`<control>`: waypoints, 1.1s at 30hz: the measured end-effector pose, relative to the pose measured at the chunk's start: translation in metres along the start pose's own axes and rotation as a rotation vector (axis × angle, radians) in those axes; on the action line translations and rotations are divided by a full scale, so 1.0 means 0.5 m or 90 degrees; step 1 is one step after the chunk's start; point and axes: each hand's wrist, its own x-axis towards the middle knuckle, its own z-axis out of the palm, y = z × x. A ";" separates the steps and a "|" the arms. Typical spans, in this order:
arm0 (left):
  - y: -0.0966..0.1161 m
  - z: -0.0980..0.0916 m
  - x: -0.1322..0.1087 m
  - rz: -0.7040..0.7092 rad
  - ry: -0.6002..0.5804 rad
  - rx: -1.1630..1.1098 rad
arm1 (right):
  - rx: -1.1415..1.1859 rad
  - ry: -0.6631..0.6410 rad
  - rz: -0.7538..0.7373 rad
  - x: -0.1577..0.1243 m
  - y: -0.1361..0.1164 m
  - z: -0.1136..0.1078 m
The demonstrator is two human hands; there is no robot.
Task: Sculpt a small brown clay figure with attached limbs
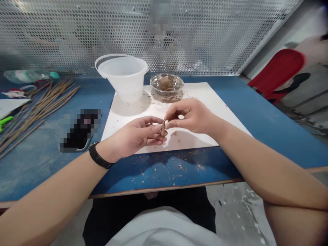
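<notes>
Over the white board, my left hand [143, 132] pinches a small brown clay-like piece [163, 128] between thumb and fingers. My right hand [191, 116] comes in from the other side, thumb and index finger closed at the upper edge of the same piece. The fingertips of both hands nearly meet, partly hiding the piece. Behind them a shiny metal bowl [166, 84] holds a brown lump that looks like clay. A white bucket [125, 80] with its handle raised stands left of the bowl.
The white board [205, 94] lies on a blue table [225, 164] with brown crumbs near its front edge. To the left are a phone [82, 130], a bundle of thin brown sticks [43, 109] and a plastic bottle [28, 76]. A perforated metal screen [77, 34] rises behind; a red chair [278, 73] stands right.
</notes>
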 end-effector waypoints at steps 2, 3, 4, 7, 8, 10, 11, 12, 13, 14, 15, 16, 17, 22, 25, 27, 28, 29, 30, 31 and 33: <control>-0.003 0.000 0.001 -0.010 -0.012 -0.004 | -0.012 -0.015 -0.027 -0.003 0.003 0.004; -0.004 0.001 0.001 -0.012 -0.014 0.001 | -0.016 -0.031 -0.041 -0.006 0.003 0.004; -0.006 0.001 0.001 -0.012 -0.013 0.009 | -0.018 -0.044 -0.050 -0.009 0.003 0.003; -0.008 0.002 0.001 -0.003 -0.009 0.037 | -0.055 -0.033 -0.038 -0.019 0.009 -0.009; -0.008 0.002 0.001 0.002 -0.009 0.046 | -0.099 -0.004 -0.021 -0.020 0.017 -0.015; -0.008 0.000 0.000 0.009 -0.010 0.075 | -0.244 0.074 0.026 -0.019 0.042 -0.027; -0.008 -0.001 0.000 0.010 -0.008 0.100 | -0.332 0.110 0.058 -0.016 0.058 -0.032; -0.007 -0.002 0.000 0.010 -0.007 0.129 | -0.417 0.129 0.092 -0.011 0.076 -0.036; -0.006 -0.003 0.000 0.009 -0.005 0.159 | -0.485 0.129 0.128 -0.006 0.093 -0.038; -0.005 -0.003 -0.001 0.010 -0.002 0.184 | -0.531 0.117 0.160 0.000 0.108 -0.039; -0.003 -0.004 -0.001 0.012 0.002 0.202 | -0.559 0.104 0.181 0.007 0.120 -0.038; -0.001 -0.003 -0.001 0.013 0.006 0.216 | -0.575 0.093 0.197 0.012 0.129 -0.037; 0.001 -0.002 -0.001 0.013 0.011 0.226 | -0.583 0.087 0.206 0.017 0.135 -0.035; 0.020 0.001 -0.006 0.034 0.058 0.334 | -0.622 0.092 0.271 0.023 0.133 -0.031; 0.038 -0.009 -0.018 0.042 0.058 0.412 | -0.655 0.082 0.327 0.021 0.124 -0.033; 0.052 -0.020 -0.030 0.028 0.064 0.466 | -0.671 0.062 0.357 0.023 0.116 -0.033; 0.059 -0.026 -0.037 0.019 0.077 0.500 | -0.676 0.049 0.370 0.026 0.111 -0.033; 0.064 -0.032 -0.043 0.005 0.092 0.541 | -0.681 0.035 0.381 0.028 0.105 -0.031; 0.068 -0.037 -0.048 -0.006 0.112 0.579 | -0.685 0.022 0.390 0.031 0.100 -0.030; 0.072 -0.043 -0.052 -0.015 0.130 0.611 | -0.690 0.008 0.397 0.034 0.095 -0.028; 0.074 -0.052 -0.057 -0.023 0.151 0.657 | -0.698 -0.014 0.403 0.035 0.087 -0.024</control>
